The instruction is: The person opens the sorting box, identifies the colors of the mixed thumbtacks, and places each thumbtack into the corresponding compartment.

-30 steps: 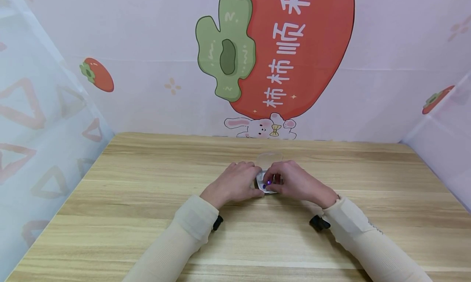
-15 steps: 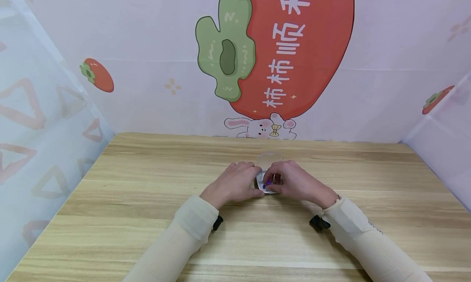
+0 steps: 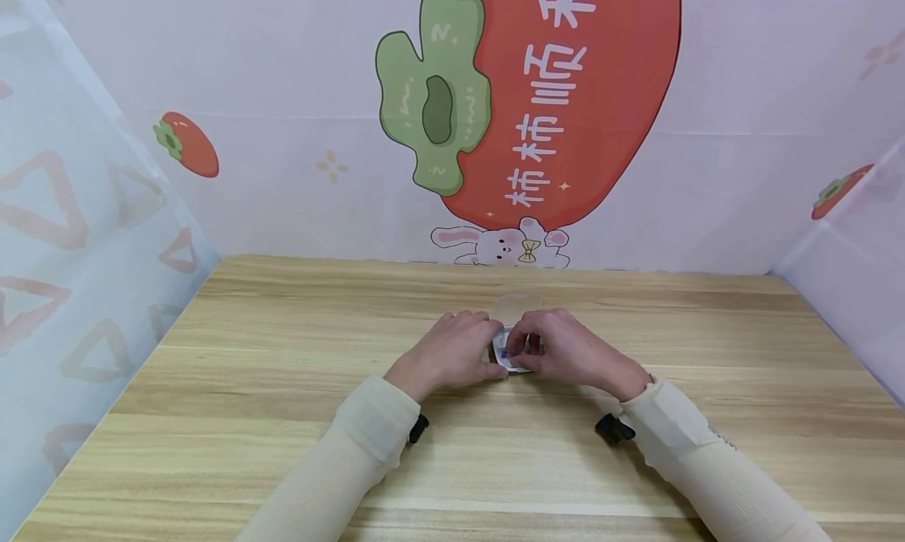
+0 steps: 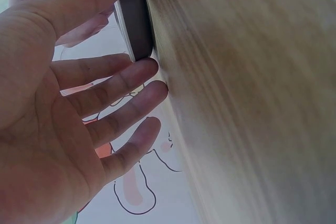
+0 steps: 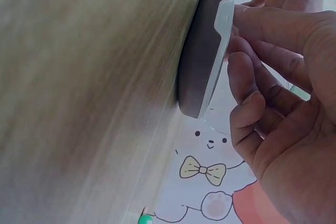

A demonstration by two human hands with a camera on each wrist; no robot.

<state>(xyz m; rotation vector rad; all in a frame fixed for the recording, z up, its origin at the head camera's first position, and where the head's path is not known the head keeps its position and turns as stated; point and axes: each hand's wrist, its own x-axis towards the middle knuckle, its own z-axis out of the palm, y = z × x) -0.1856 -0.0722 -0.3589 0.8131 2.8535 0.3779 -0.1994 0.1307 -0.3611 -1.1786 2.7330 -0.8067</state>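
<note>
Since half a second ago, the hands have almost not moved; only the purple colour that was clear at the right fingertips is now hardly seen, and a small bluish spot [image 3: 504, 355] shows inside the case [image 5: 199, 56].

In the head view the case lies on the bench [image 3: 283, 416], with its clear lid [image 3: 519, 306] raised at 12 o'clock of it. The left hand [image 3: 456, 351] comes from 9 o'clock and holds the case between thumb and fingers, the other fingers a little spread. The right hand [image 3: 566, 349] comes from 3 o'clock, its thumb and finger narrow together over the inside; whether they pinch something, I cannot tell.

I judge that the step in hand is a fine handling of a small piece within the open case. The next move, I think, calls for a steady left hold and a light, exact right touch, and the lid should remain free.
</note>
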